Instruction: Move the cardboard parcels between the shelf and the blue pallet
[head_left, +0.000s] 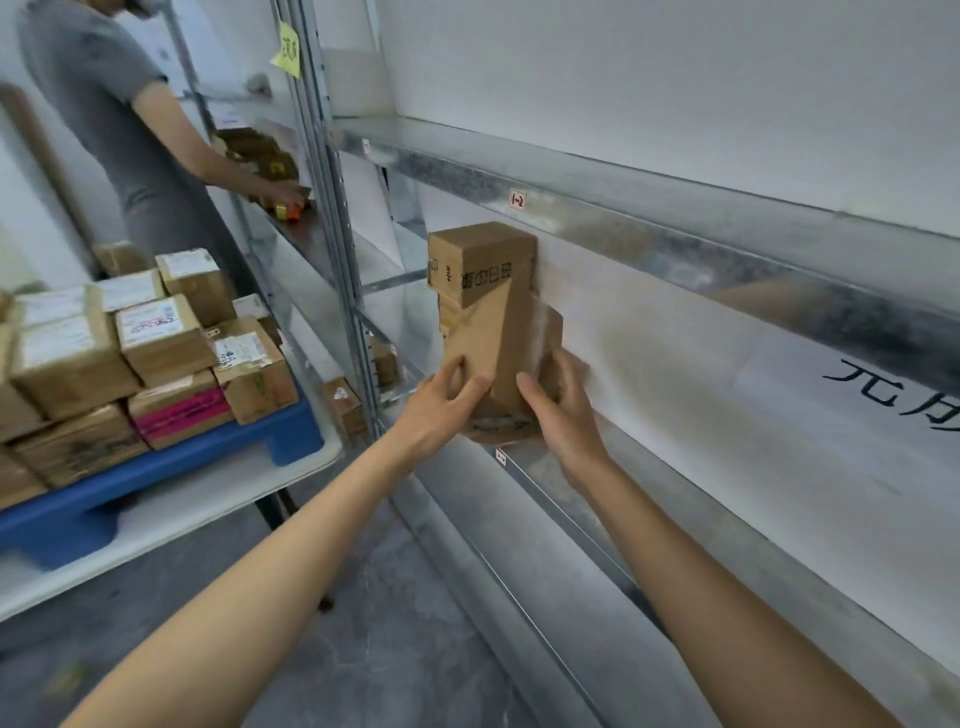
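Both left hand and right hand grip stacked parcels at shelf; probably shelving, next push in, release.

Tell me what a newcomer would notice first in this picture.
In the centre, the left grip and right grip hold stacked cardboard parcels at the metal shelf. At the left, a blue pallet carries many more labelled parcels. Behind it, another person in grey reaches into the neighbouring shelf.

Shelf along right. Two stacked parcels at its front edge, left hand and right hand either side. Left: pallet on surface, parcel pile on it. Person far left.
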